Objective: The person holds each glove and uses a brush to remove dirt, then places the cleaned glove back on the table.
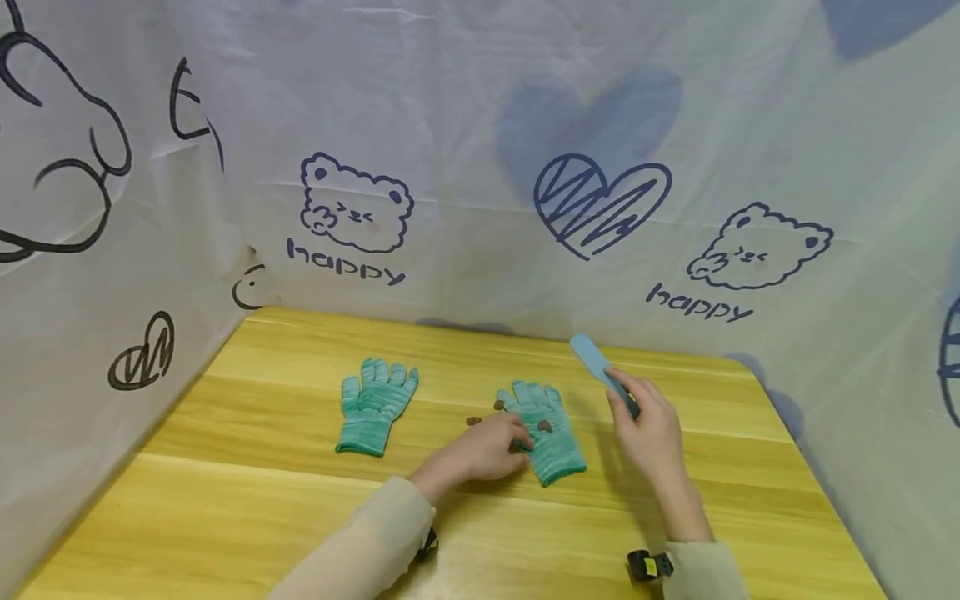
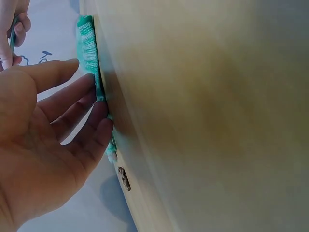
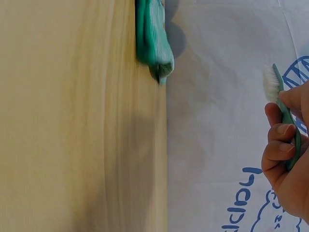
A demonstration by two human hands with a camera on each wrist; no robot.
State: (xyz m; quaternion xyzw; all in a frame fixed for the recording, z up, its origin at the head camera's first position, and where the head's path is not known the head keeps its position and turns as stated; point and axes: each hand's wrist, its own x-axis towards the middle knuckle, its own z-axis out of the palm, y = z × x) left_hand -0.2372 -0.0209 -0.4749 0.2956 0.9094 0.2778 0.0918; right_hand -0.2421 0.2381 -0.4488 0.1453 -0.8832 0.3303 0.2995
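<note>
A green and white knitted glove [image 1: 555, 454] lies flat on the table, cuff toward me. My left hand [image 1: 491, 448] is at its left edge; in the left wrist view the fingers are loosely bent and the fingertips [image 2: 104, 130] touch or nearly touch the glove [image 2: 88, 46]. One small brown lump [image 1: 543, 426] sits on the palm of the glove, another [image 1: 499, 405] at its finger edge. Right of the glove, raised above the table, my right hand [image 1: 651, 425] grips a brush [image 1: 590, 357] by its green handle; its white bristles [image 3: 270, 84] show in the right wrist view.
A second matching glove [image 1: 371, 412] lies flat to the left. Between the gloves is another brown lump [image 1: 473, 421]. The wooden table [image 1: 225, 508] meets a white printed cloth [image 1: 465, 275] at its back edge, with more cloth on both sides.
</note>
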